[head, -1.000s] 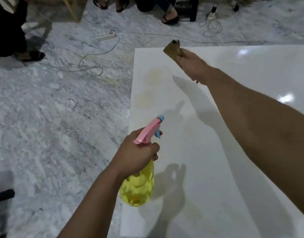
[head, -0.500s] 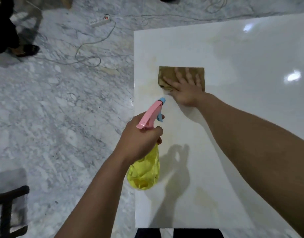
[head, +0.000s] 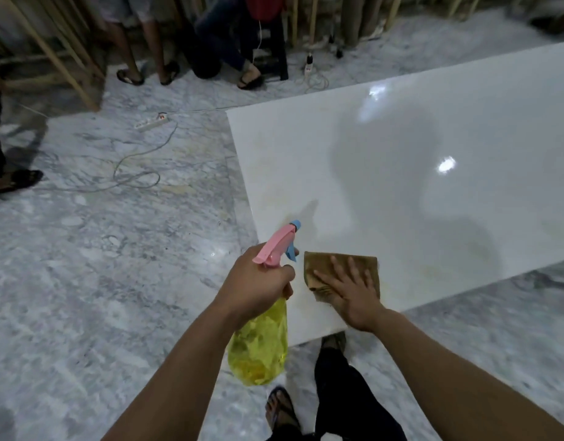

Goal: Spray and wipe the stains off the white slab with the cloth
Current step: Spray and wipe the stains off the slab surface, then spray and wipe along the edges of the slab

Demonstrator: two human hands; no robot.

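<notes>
The glossy white slab (head: 401, 173) lies low over the marble floor, with faint yellowish stains near its left edge and near corner. My right hand (head: 350, 294) presses flat, fingers spread, on a brown cloth (head: 325, 265) at the slab's near corner. My left hand (head: 258, 281) grips a spray bottle (head: 261, 351) with a yellow body and a pink trigger head, held just off the slab's left edge, its blue nozzle pointing over the slab.
A white power strip (head: 152, 121) and loose cable (head: 137, 173) lie on the marble floor left of the slab. Several people's legs and sandalled feet (head: 131, 76) stand at the back beside wooden frames. My own feet (head: 280, 409) are below the slab's corner.
My right hand brought the cloth from the slab's far left part down onto its surface, then dragged it toward the near corner. The left hand kept hold of the bottle. The view tilted up.
</notes>
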